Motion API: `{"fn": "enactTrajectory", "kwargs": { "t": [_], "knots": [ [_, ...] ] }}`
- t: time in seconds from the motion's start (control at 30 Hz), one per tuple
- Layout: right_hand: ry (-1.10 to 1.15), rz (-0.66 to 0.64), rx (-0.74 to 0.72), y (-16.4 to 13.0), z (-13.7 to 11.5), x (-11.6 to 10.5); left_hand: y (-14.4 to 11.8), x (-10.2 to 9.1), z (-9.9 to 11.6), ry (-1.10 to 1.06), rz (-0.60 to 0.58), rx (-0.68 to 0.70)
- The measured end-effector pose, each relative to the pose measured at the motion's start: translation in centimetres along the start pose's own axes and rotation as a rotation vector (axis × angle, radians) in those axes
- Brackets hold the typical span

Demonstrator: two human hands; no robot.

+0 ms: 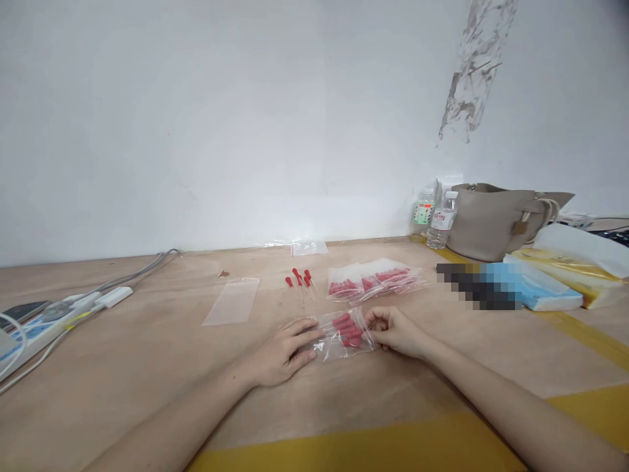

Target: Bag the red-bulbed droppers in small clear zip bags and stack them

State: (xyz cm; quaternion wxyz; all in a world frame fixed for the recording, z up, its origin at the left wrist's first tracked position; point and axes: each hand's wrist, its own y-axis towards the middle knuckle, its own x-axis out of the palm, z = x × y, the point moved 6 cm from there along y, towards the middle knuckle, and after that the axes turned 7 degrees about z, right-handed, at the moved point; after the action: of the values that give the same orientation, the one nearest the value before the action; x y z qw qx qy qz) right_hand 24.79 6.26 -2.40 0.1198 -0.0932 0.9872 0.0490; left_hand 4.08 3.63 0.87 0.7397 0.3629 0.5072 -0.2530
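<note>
A filled bag [344, 334] lies near the table's [147, 367] front edge; filled bags [373, 278] behind it, bottles [437, 216] at the back right.

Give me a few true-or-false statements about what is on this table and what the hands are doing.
1. Both hands touch a clear bag of red-capped droppers. True: the left hand lies flat on one end, the right hand pinches the other.
2. An empty bag lies left of the loose droppers. True.
3. The filled bags are stacked on the handbag. False: they lie on the table.
4. One bottle stands by the wall. False: two stand there.
</note>
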Motion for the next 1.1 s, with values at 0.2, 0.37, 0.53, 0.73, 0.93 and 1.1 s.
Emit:
{"fn": "enactTrajectory", "kwargs": {
  "t": [0.2,0.37,0.53,0.73,0.93,1.1],
  "knots": [
    [-0.002,-0.028,-0.035,-0.2,-0.4,0.5,0.0,0.1,0.0,-0.006,-0.01,0.005],
    [0.02,-0.005,0.004,-0.2,0.0,0.7,0.0,0.1,0.0,0.019,-0.017,0.017],
    [-0.011,-0.052,-0.068,0.0,-0.1,0.8,0.1,0.3,-0.1,0.012,-0.018,0.023],
    [0.016,-0.173,0.008,-0.4,-0.2,0.4,0.0,0.2,-0.1,0.005,-0.006,0.025],
    [-0.036,0.177,0.15,0.5,1.1,-1.1,0.0,0.1,0.0,0.005,-0.011,0.034],
    [-0.107,0.085,0.057,0.9,0.9,0.1,0.0,0.0,0.2,-0.039,-0.001,0.029]
  ]
}}
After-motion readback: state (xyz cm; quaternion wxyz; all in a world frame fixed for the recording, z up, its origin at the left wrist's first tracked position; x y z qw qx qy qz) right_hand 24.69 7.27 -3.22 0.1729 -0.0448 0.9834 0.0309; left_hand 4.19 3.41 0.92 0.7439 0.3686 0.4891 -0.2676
